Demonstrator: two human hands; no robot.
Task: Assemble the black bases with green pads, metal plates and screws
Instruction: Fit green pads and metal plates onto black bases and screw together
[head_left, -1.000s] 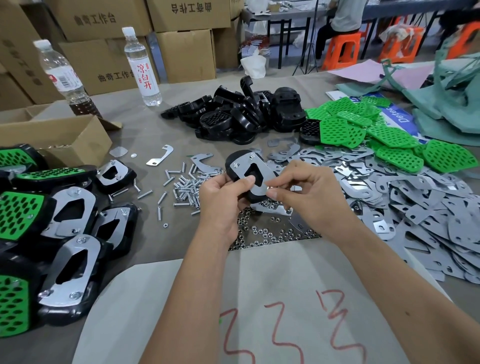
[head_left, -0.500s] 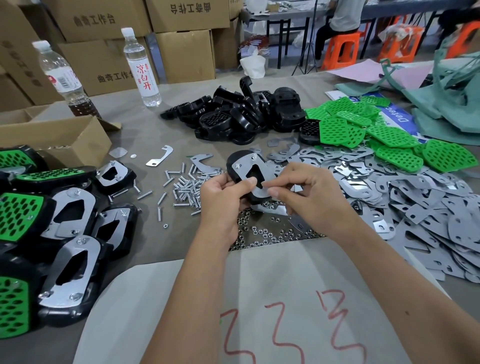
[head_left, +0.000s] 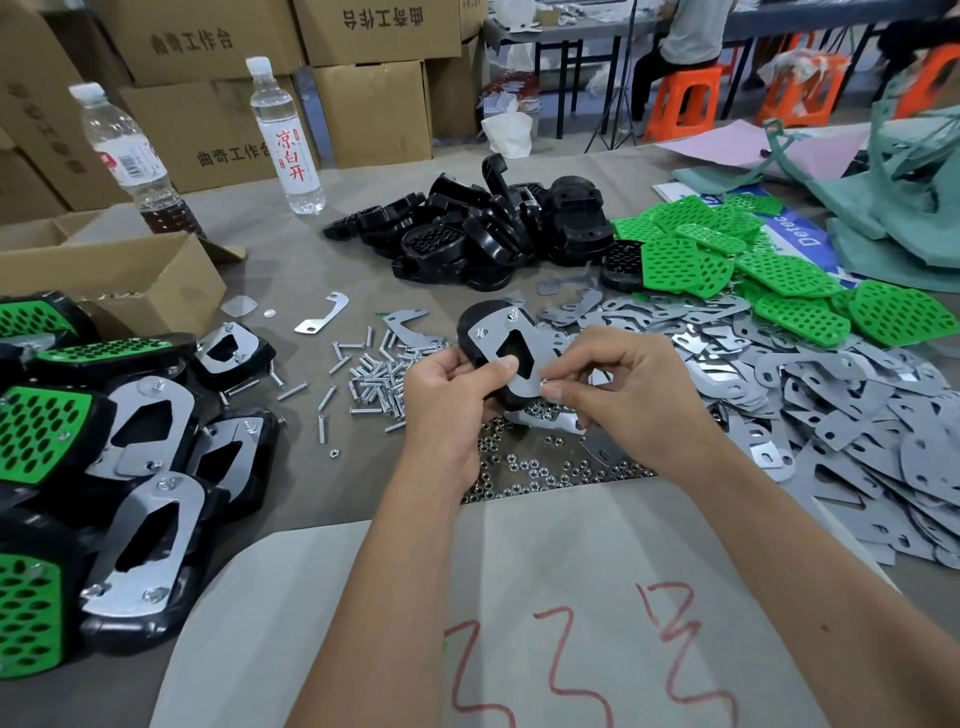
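1. Cardboard boxes (head_left: 363, 111) stacked behind the worktop (head_left: 291, 270) carry printed Chinese characters, 曲奇工作台 on the upright ones; one box shows the same print upside down.
2. A clear water bottle (head_left: 288, 137) stands at the back of the worktop with a white label bearing red characters 凉白开. A second bottle (head_left: 135, 166) to its left has a label too blurred to read and holds dark liquid at its bottom.
3. A pale sheet (head_left: 493, 597) lying nearest the camera has red hand-drawn marks resembling "333".
4. A blue printed sheet (head_left: 800, 234) under the green pads (head_left: 779, 275) shows white letters, only partly legible.
5. The left hand (head_left: 447, 400) grips a black base (head_left: 470, 338) from below and the side, thumb pressed on the metal plate (head_left: 519, 338) that covers it; the base is raised above the worktop, tilted towards the camera.
6. The right hand (head_left: 623, 395) pinches a small nut or screw end at the near corner of that plate with thumb and forefinger, the other fingers curled.
7. The plate is silvery with a dark cut-out in the middle through which green shows, and two screw ends stand at its far corners.
8. Loose screws (head_left: 374, 374) lie just left of the hands, small nuts (head_left: 545, 473) beneath them, loose plates (head_left: 831, 405) right, bare bases (head_left: 483, 234) behind, and finished assemblies (head_left: 140, 493) far left.
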